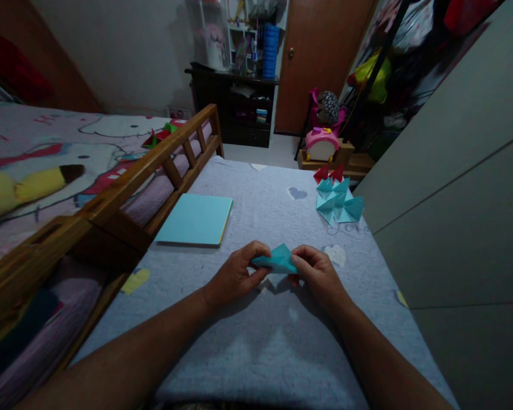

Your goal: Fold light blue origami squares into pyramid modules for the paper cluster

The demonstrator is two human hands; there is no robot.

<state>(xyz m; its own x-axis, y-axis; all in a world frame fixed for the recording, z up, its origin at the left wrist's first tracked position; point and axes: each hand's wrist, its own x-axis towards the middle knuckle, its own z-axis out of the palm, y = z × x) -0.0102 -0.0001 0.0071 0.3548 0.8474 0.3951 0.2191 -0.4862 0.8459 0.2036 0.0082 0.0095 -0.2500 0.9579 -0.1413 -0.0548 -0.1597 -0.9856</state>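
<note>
Between my two hands is a folded piece of turquoise origami paper [281, 259], held just over the light blue bedspread [256, 336]. My left hand [241, 267] pinches its left end between thumb and fingers. At the right end, my right hand [316, 270] grips the paper the same way. A peak of the fold points up between them. To the left lies a flat stack of turquoise paper sheets [196, 219]. Several folded turquoise paper pieces [337, 202] stand in a group at the far right, with red folded pieces [328, 174] behind them.
A wooden bed rail [154, 171] runs along the left, with another bed and a yellow plush toy [21, 193] beyond it. A pale cabinet [461, 188] borders the right side. Past the far edge stand a dark table [235, 114] and a pink toy chair [322, 139].
</note>
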